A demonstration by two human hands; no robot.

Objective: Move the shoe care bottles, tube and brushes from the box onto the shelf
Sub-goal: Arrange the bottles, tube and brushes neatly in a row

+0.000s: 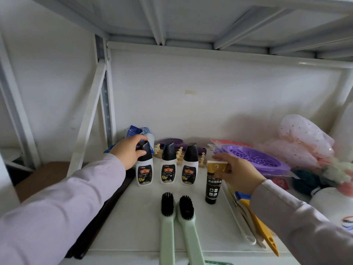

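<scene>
Placement looks nearly done: three polish bottles [168, 163], a black tube [213, 182] and two green brushes [176, 224] are on the shelf [133, 217], left hand [127, 153] gripping the leftmost bottle's cap, right hand [236, 172] pinching the tube's top; no box visible.

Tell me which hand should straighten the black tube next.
Right. The right hand is already on the gold end of the upright black tube, fingers around it. The left hand is across the shelf, gripping the leftmost bottle by its cap.
</scene>
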